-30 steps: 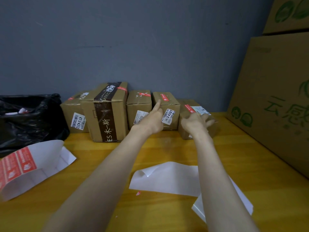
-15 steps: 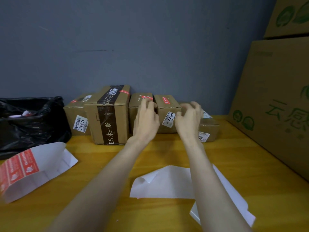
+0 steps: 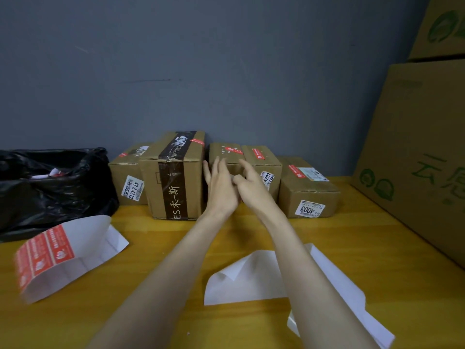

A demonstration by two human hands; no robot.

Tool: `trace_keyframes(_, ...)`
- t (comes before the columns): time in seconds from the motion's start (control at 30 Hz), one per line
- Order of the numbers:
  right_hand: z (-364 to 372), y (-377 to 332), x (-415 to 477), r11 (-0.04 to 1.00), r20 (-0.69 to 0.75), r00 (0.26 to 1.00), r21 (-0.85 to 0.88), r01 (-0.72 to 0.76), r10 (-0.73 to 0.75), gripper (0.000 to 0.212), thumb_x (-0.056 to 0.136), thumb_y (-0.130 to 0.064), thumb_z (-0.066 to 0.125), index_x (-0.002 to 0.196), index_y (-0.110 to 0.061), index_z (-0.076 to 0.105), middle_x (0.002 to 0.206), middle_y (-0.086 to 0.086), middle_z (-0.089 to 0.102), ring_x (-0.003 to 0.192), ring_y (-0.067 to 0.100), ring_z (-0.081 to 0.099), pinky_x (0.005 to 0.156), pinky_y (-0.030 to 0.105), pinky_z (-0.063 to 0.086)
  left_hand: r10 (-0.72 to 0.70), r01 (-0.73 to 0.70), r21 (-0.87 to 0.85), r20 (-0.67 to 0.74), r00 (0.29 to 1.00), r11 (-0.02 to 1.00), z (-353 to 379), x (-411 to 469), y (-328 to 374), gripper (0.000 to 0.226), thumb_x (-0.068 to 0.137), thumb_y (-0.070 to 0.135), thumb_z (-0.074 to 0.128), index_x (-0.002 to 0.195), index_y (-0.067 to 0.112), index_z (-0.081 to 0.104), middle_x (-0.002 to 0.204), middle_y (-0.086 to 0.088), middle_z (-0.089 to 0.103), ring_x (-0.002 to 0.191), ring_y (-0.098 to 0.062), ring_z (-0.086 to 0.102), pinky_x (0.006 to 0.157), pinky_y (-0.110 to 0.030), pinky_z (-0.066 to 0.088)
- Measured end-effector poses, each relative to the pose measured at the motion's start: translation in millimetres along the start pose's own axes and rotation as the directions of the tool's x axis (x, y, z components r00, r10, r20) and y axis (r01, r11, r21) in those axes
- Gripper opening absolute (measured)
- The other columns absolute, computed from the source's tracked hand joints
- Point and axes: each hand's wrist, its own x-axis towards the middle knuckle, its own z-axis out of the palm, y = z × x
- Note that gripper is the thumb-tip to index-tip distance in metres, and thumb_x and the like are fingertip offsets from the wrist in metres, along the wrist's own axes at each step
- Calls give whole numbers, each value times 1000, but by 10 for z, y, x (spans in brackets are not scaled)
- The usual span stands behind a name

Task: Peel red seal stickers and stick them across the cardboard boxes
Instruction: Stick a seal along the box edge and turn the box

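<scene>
Five squarish matte cardboard boxes (image 3: 308, 195) behind left hand (image 3: 221, 191) and right hand (image 3: 254, 195), fingers (image 3: 222, 165) loose, empty.

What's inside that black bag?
In the black bag, a few white and red scraps peek out near the top. Anything deeper is hidden by the dark plastic folds.

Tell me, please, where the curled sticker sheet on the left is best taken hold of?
Probably pinch the sticker sheet by its bare white right end, coming from the right: it arches off the table there, leaving room underneath, while the red stickers sit at its left end.
</scene>
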Motion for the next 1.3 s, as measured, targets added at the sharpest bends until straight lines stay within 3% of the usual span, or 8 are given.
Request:
trace_keyframes(0.13,-7,28,21,1000,-53,998,19,-22,23,57,91,-12,45,145,-16,28,151,5,29,133,19,35,108,35,33,-27,25,-84,-30,999,996,-37,-1,55,49,89,0,42,137,-2,32,146,-13,30,137,-28,26,113,-28,15)
trace_keyframes(0.2,-13,33,16,998,-50,998,55,-30,33,56,91,-12,46,144,-15,29,150,2,28,125,11,38,96,19,38,-60,52,-145,-47,997,988,-80,10,83,49,88,-1,44,136,-2,34,143,-14,32,126,-24,39,96,-13,23)
trace_keyframes(0.3,-27,32,6,993,-17,999,110,-43,45,53,93,-12,44,144,-14,29,149,0,29,115,5,36,70,1,37,-73,59,-177,-75,995,982,-105,25,95,51,88,-2,46,137,-1,33,145,-13,30,126,-22,39,82,-5,21)
trace_keyframes(0.43,-51,36,7,979,-2,998,191,-65,67,51,94,-12,45,144,-13,30,148,3,30,114,4,33,60,-4,35,-127,110,-211,-70,989,971,-107,30,94,54,87,0,50,138,4,32,151,-15,21,135,-26,31,98,-17,27)
trace_keyframes(0.63,-56,60,56,959,-25,995,269,-90,100,51,92,-12,46,142,-13,35,144,2,36,113,6,38,89,19,30,-210,185,-288,-60,976,940,-117,49,154,54,87,1,52,137,6,33,140,-14,37,124,-24,41,83,-10,27)
trace_keyframes(0.73,-48,94,78,959,-67,990,266,-103,124,53,90,-14,49,141,-13,35,147,4,33,129,14,38,95,22,32,-248,221,-327,-43,968,919,-91,37,214,51,88,1,48,136,7,33,142,-14,27,125,-30,39,101,-23,32)
trace_keyframes(1.13,-50,69,-29,950,-32,981,258,-175,189,53,93,-15,47,143,-12,30,131,0,45,97,3,48,74,14,38,-354,362,-207,73,932,909,-6,81,128,71,90,12,47,149,26,11,156,-15,2,141,-35,14,114,-46,19)
trace_keyframes(1.3,-59,51,-44,947,-8,978,250,-200,209,54,93,-21,46,144,-14,29,125,-5,43,105,6,39,88,22,32,-358,352,-299,38,933,887,-7,105,128,68,89,10,47,149,18,15,151,-17,15,137,-35,24,112,-45,25)
